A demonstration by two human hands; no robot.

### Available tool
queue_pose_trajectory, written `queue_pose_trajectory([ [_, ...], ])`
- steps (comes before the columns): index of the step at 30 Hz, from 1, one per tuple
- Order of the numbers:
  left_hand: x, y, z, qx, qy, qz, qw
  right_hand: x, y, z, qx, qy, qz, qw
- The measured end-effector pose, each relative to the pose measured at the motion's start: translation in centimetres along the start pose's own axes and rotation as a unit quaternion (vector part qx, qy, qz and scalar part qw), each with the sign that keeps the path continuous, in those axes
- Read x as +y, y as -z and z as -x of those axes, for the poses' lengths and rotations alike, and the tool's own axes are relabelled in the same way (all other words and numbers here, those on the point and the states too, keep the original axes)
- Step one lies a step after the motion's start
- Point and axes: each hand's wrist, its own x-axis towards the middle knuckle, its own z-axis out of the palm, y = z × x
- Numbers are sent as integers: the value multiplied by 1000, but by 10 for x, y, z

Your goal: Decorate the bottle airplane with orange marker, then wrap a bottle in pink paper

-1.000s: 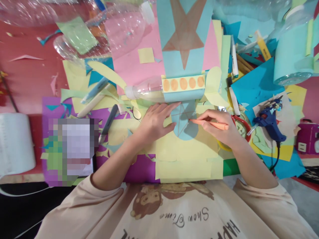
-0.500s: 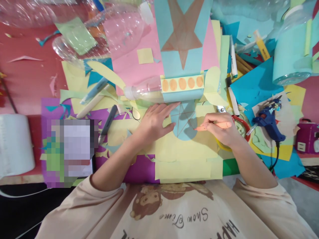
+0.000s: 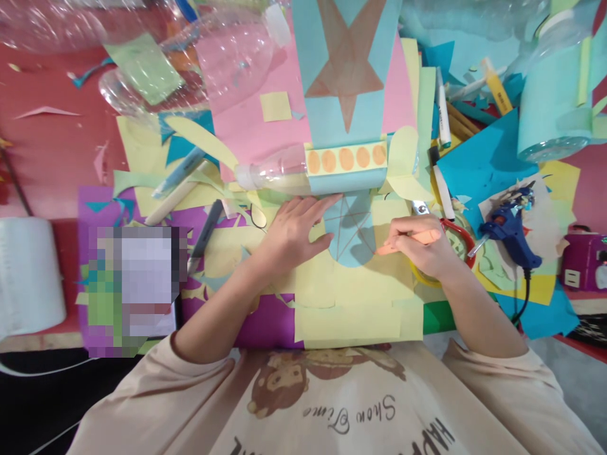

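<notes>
My right hand (image 3: 420, 243) is closed around an orange crayon-like pen (image 3: 424, 237), its tip just right of a light-blue paper piece (image 3: 351, 243) with a rounded lower edge. Thin star lines are drawn on that piece, which lies on pale-yellow paper (image 3: 360, 291). My left hand (image 3: 294, 230) rests flat with fingers spread, its fingertips and thumb at the blue piece's left edge. Just beyond lies a clear plastic bottle (image 3: 282, 174) wrapped in blue paper, with a yellow strip (image 3: 348, 158) of orange dots. Farther off is blue paper with a large brown star (image 3: 348, 63).
To the right lie a blue glue gun (image 3: 509, 227), red-and-yellow-handled scissors (image 3: 465, 243) partly behind my right hand, markers and blue paper. A blue-wrapped bottle (image 3: 552, 95) stands at the far right. Clear bottles (image 3: 237, 57) lie at the back left. A white cylinder (image 3: 31, 278) is at left.
The pen tip has moved slightly right and down, from the star's line to the right edge of the blue piece. My left hand has stayed in place.
</notes>
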Motion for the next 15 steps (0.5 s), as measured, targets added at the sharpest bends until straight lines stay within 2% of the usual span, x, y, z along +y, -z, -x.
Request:
queue_pose_trajectory([
  [3,1,0,0,-4,10,2,1000,3,2,0,27,3,-58,998],
  [8,2,1,0,-5,12,9,1000,7,-6,1,73,65,-134,986],
  [12,1,1,0,-17,22,12,1000,3,-20,2,54,78,-132,987],
  [15,1,0,0,-17,18,4,1000,-1,-29,-1,11,81,-98,992],
])
